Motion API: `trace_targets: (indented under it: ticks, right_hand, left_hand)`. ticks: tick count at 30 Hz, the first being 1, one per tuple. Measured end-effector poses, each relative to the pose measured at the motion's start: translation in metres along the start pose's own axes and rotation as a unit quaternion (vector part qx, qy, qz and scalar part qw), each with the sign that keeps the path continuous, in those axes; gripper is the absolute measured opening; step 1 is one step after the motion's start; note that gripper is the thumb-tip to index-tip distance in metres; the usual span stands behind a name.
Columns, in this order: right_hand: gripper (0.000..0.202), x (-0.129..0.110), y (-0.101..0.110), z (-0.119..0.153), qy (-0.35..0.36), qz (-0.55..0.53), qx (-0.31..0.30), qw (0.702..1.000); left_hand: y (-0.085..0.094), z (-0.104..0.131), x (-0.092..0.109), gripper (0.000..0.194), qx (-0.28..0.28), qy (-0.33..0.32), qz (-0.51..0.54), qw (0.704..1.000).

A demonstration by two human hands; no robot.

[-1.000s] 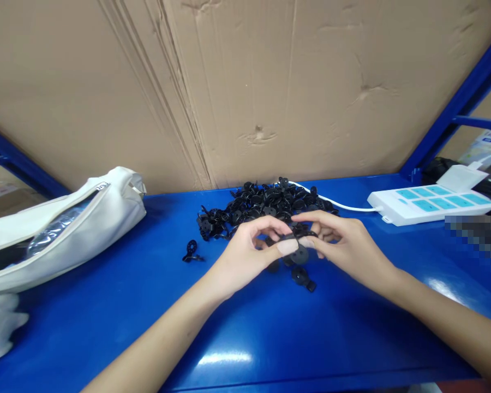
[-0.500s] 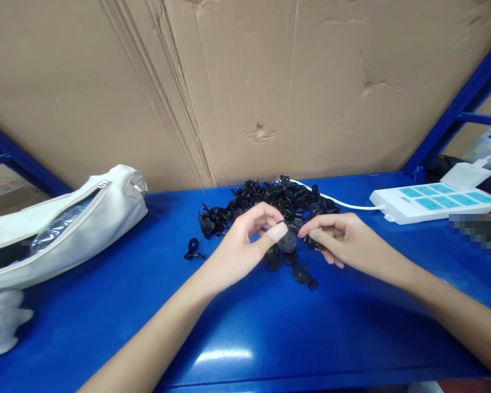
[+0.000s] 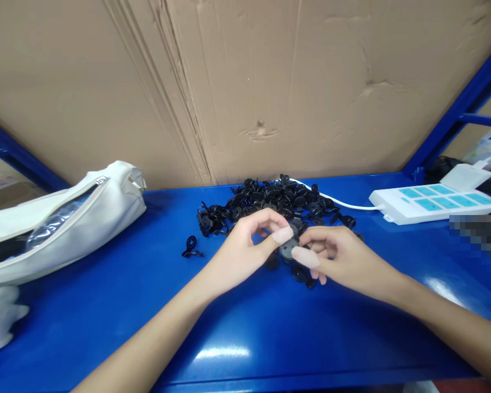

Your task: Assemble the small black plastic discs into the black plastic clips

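Note:
Between my two hands is a round black plastic piece [image 3: 287, 250] with small holes in its face. My left hand [image 3: 256, 240] pinches its upper edge between thumb and fingers. From the other side, my right hand [image 3: 331, 251] grips it too, thumb pressed on the front. Behind my hands lies a pile of similar black plastic pieces [image 3: 253, 196]. Several loose ones lie just below my fingers, among them a black piece [image 3: 300, 273]. Apart from the pile, to the left, sits another black piece [image 3: 191, 246] with a ring of holes.
Everything stands on a blue metal shelf [image 3: 237, 316] backed by cardboard [image 3: 245, 82]. At left is an unzipped white bag [image 3: 106, 218] with clear plastic inside; a white object [image 3: 2, 319] lies before it. A white power strip [image 3: 429, 199] with its cable is at right.
My right hand has moved left and now has its thumb on the round piece. A dark piece that was near its fingers no longer shows there. My left hand is nearly still.

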State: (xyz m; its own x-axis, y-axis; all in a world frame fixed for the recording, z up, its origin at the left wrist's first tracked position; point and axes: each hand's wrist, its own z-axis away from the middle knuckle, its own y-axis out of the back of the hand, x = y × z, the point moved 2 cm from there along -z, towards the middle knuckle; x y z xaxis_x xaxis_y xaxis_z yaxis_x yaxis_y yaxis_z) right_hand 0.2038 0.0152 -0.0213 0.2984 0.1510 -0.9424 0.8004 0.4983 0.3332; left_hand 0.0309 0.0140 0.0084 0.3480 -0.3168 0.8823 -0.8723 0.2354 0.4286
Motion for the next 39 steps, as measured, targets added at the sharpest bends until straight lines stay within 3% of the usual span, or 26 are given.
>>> trace_targets:
  ticks: [6, 14, 19, 21, 39]
  right_hand:
    - [0.029, 0.002, 0.002, -0.002, 0.041, 0.037, 0.013, 0.998]
    - [0.024, -0.003, 0.004, 0.000, 0.017, -0.073, -0.050, 0.996]
    - [0.034, -0.005, 0.011, -0.001, 0.039, -0.064, -0.051, 0.996]
    - [0.036, -0.005, 0.012, -0.001, 0.046, -0.060, -0.054, 0.996]
    - [0.024, -0.008, 0.007, 0.000, 0.040, -0.067, -0.029, 0.997]
  left_hand:
    - [-0.001, 0.000, 0.000, 0.015, -0.003, 0.017, 0.010, 1.000]
    - [0.000, 0.001, 0.000, 0.022, 0.001, 0.009, 0.007, 1.000]
    - [0.000, 0.004, 0.001, 0.033, -0.093, 0.029, -0.044, 0.994]
    - [-0.001, 0.006, 0.000, 0.030, -0.105, 0.023, -0.047, 0.993]
    - [-0.007, 0.006, -0.004, 0.028, -0.086, -0.002, -0.029, 0.996]
